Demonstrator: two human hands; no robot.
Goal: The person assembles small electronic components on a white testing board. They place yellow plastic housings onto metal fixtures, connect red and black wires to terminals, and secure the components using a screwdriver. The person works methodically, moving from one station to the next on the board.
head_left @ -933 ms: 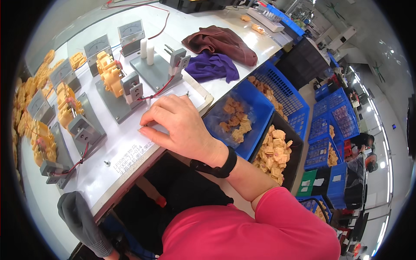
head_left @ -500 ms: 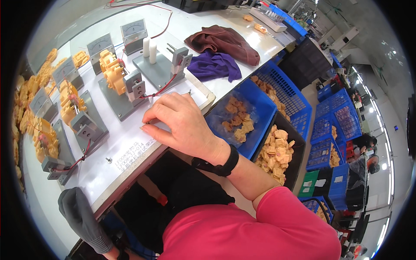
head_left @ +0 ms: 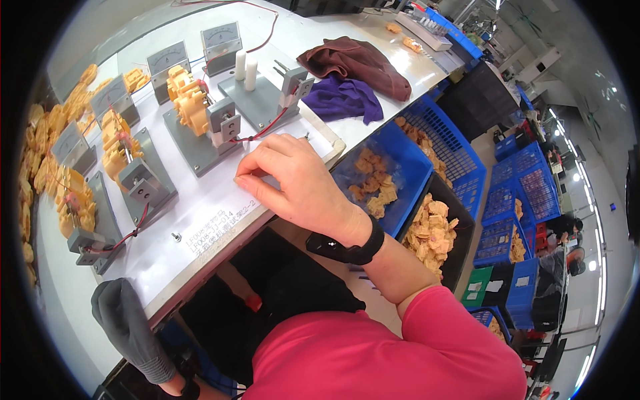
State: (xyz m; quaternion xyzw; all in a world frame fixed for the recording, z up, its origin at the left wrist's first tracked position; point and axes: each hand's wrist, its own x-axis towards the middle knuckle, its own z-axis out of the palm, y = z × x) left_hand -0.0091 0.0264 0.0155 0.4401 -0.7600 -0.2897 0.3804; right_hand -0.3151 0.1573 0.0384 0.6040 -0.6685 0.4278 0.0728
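Observation:
My right hand (head_left: pixel 293 180) is bare and rests at the front of the white table. Its thumb and index finger come together in a pinch over the paper, and whatever lies between the tips is hidden. My left hand (head_left: pixel 125 323), in a grey glove, hangs by the table's front edge with fingers curled, their tips out of sight. Beyond the right hand, a grey test stand (head_left: pixel 197 143) carries a yellow plastic part (head_left: pixel 189 100). To the left, two more stands hold similar yellow parts (head_left: pixel 119 143) (head_left: pixel 72 200). A small metal toggle (head_left: pixel 177 237) sticks up from the tabletop.
Panel meters (head_left: pixel 168 67) stand behind the stands. One stand (head_left: pixel 253 100) bears two white posts. A pile of yellow parts (head_left: pixel 40 143) covers the left side. Brown (head_left: pixel 357 63) and purple (head_left: pixel 340 99) cloths lie far right. Blue (head_left: pixel 417 163) and black (head_left: pixel 460 247) bins holding parts stand beside the table.
The whole scene has shifted slightly right in view. My right thumb and index fingertips look closer together, and the dark speck between them no longer shows. The left hand has hardly moved.

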